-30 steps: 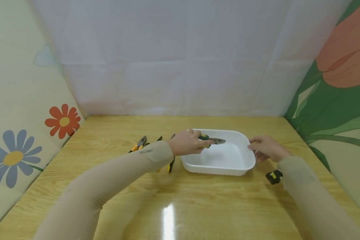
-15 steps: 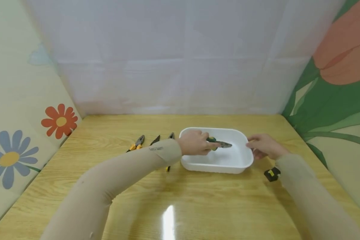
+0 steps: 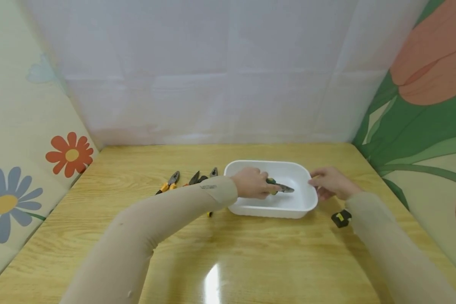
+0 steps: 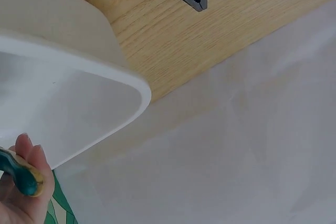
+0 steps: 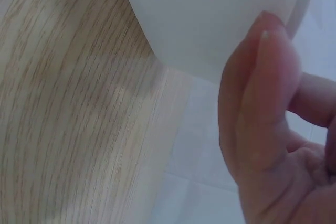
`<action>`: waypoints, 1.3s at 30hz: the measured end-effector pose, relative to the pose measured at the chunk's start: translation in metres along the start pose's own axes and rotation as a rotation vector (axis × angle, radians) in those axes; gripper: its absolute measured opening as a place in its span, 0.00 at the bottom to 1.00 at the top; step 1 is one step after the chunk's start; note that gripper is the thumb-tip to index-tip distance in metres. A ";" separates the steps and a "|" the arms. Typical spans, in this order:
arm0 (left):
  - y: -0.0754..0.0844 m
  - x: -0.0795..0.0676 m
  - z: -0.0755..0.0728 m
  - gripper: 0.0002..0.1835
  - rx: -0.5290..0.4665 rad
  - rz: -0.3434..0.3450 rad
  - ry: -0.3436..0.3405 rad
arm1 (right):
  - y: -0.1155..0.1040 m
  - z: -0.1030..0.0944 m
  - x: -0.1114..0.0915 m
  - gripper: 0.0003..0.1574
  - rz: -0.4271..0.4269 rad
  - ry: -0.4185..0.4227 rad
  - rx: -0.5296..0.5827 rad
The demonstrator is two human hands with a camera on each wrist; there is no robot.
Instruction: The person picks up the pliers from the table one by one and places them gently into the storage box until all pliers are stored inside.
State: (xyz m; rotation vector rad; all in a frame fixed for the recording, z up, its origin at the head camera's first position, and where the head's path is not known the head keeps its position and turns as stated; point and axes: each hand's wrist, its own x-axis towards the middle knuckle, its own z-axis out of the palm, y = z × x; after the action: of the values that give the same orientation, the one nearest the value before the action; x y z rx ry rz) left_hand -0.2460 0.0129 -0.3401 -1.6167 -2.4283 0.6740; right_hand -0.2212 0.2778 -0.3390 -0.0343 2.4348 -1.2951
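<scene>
In the head view, my left hand (image 3: 251, 183) grips a pair of pliers (image 3: 286, 188) by green-and-yellow handles. Their metal jaws point right, low inside a white plastic basin (image 3: 267, 212). Whether the pliers touch the basin's floor I cannot tell. The left wrist view shows one handle end (image 4: 25, 181) poking out of the curled fingers (image 4: 39, 169). At the basin's right end my right hand (image 3: 333, 183) pinches the rim; in the right wrist view its fingers (image 5: 262, 98) press the outer wall (image 5: 199, 24).
Left of the basin lie orange-handled pliers (image 3: 173, 178), a dark-tipped tool (image 3: 194, 177) and another pair of pliers (image 3: 213, 172), partly hidden by my left forearm. A black-and-yellow block, perhaps a tape measure (image 3: 341, 218), sits beside my right wrist. White sheeting (image 3: 228, 105) hangs behind the wooden table (image 3: 213, 253).
My left hand has carried the pliers rightward and down into the basin. The right hand keeps its hold on the rim. The whole head view has drifted slightly left.
</scene>
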 end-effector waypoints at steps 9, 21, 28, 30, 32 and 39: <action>0.004 0.011 0.007 0.24 0.001 0.026 -0.025 | 0.002 0.001 0.001 0.29 0.002 0.008 -0.010; 0.002 0.024 0.021 0.26 -0.084 0.059 -0.125 | 0.003 0.000 0.002 0.30 0.010 0.001 -0.015; 0.003 0.030 0.027 0.30 -0.146 0.051 -0.260 | 0.001 0.000 0.002 0.31 0.012 -0.002 -0.021; 0.004 0.031 0.029 0.31 -0.156 0.049 -0.276 | 0.000 0.001 0.002 0.31 0.015 -0.003 -0.019; 0.005 0.030 0.031 0.31 -0.151 0.049 -0.274 | 0.000 0.001 0.002 0.30 0.013 -0.002 -0.018; 0.008 0.030 0.034 0.31 -0.146 0.059 -0.246 | 0.002 0.000 0.002 0.30 0.012 0.003 -0.018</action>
State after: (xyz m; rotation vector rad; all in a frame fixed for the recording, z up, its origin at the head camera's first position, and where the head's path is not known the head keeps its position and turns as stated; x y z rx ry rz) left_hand -0.2637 0.0330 -0.3774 -1.7607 -2.6669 0.7627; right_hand -0.2228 0.2789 -0.3409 -0.0229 2.4455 -1.2686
